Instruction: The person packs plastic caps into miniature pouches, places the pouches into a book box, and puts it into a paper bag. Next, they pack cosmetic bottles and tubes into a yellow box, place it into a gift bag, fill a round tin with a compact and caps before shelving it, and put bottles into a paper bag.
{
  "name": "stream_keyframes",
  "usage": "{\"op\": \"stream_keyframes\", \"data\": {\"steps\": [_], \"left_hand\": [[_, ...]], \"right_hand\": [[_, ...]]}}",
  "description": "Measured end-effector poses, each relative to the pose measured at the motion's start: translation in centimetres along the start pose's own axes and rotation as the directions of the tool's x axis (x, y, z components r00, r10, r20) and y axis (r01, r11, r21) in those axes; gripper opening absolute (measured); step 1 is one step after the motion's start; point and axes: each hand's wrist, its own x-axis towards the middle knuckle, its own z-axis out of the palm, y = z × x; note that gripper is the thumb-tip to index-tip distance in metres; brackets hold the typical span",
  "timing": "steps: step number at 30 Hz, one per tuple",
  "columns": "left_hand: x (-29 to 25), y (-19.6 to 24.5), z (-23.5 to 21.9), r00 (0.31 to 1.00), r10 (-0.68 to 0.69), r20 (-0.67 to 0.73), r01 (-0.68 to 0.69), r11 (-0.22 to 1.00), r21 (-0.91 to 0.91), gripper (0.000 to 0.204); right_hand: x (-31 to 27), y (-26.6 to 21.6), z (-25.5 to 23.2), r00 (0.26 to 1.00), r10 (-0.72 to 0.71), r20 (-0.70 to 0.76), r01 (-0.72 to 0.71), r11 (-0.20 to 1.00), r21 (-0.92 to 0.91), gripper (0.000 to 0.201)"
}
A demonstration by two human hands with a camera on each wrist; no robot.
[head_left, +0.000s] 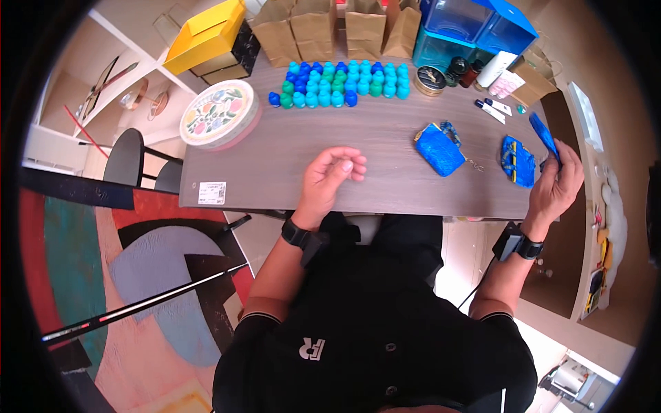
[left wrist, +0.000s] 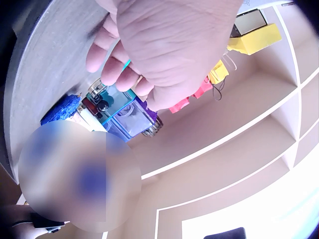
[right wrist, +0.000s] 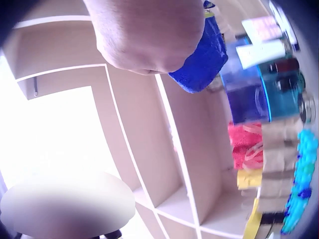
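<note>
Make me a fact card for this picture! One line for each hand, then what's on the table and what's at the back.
Right hand: holds a blue pouch
Left hand: holds nothing
Table: second pouch and third pouch, both blue; the third is nearer the right hand
Table's left side: round box with a flowery lid
Rows: little blue and green things, too small to tell what
Back: paper bags, yellow box, blue container
</note>
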Motion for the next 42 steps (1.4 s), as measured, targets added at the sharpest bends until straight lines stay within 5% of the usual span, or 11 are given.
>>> {"op": "stream_keyframes", "data": {"steps": [5,7,10,15,17,18,26,28,35,37,42], "left_hand": [[0.2,1.1,-0.4,0.995,-0.063,0.08,0.066,0.997,-0.029,0.041],[0.4,1.2,-0.5,0.982,-0.104,0.16,0.15,0.938,-0.312,0.048],[-0.2,1.5,-0.6,0.969,-0.202,0.145,0.248,0.83,-0.499,0.046],[-0.3,1.2,-1.1,0.987,-0.158,0.033,0.148,0.805,-0.574,0.045],[-0.4,1.2,-1.1,0.991,-0.119,0.058,0.13,0.789,-0.6,0.044],[-0.4,1.1,-1.1,0.993,-0.098,0.072,0.121,0.786,-0.606,0.045],[-0.7,0.2,-0.6,0.996,-0.05,0.077,0.079,0.9,-0.428,0.044],[-0.8,0.3,-0.6,0.997,-0.021,0.069,0.05,0.894,-0.446,0.044],[-1.0,0.1,-0.6,0.994,0.011,0.11,0.036,0.909,-0.415,0.045],[-1.2,0.2,-0.4,0.997,0.029,0.072,0.002,0.917,-0.399,0.046],[-1.4,0.0,-0.5,0.993,0.062,0.101,-0.025,0.942,-0.335,0.045]], "right_hand": [[-0.5,-11.1,1.6,0.932,-0.361,0.001,0.318,0.821,0.474,0.037],[-1.3,-15.1,2.5,0.836,-0.548,0.02,0.437,0.688,0.579,0.032],[-4.0,-18.7,4.5,0.735,-0.671,0.102,0.406,0.555,0.726,0.03],[-6.3,-20.2,5.7,0.715,-0.685,0.143,0.31,0.492,0.813,0.042],[-6.9,-20.2,5.2,0.871,-0.421,0.252,-0.06,0.418,0.906,0.052],[-6.7,-20.0,4.9,0.877,-0.389,0.282,-0.117,0.396,0.911,0.053],[-5.6,-18.3,4.3,0.778,-0.531,0.335,-0.08,0.444,0.892,0.027],[-5.9,-18.9,4.2,0.849,-0.335,0.409,-0.275,0.381,0.882,0.018],[-5.3,-18.4,4.6,0.812,-0.449,0.372,-0.146,0.46,0.876,0.016],[-5.3,-18.6,4.5,0.803,-0.362,0.473,-0.306,0.43,0.849,0.015],[-5.4,-17.6,5.0,0.741,-0.382,0.552,-0.399,0.411,0.82,0.015]]}}
